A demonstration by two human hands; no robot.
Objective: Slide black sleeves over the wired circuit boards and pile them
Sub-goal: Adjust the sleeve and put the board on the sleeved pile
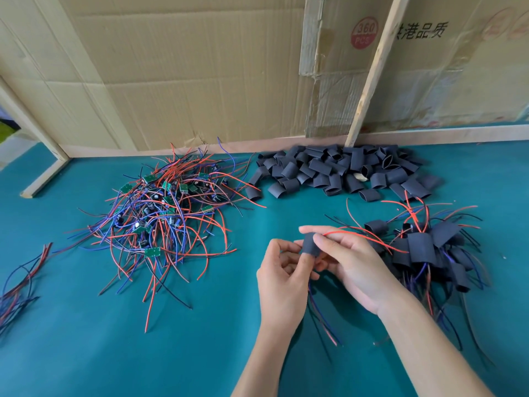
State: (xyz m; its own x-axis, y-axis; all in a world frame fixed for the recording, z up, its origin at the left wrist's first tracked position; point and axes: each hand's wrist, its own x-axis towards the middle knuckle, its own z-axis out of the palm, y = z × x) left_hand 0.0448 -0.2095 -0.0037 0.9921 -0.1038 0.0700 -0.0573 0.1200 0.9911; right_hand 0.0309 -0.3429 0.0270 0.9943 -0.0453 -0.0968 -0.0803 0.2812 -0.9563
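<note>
While both hands pinch one black sleeve [311,244] between them, left hand [282,277] below, right hand [353,266] above, there's bare teal worktop [143,353] toward the near edge. Red and blue wires poke out of it. Finished pile [423,250] sits just right; loose sleeves [337,171] by the far edge.
</note>
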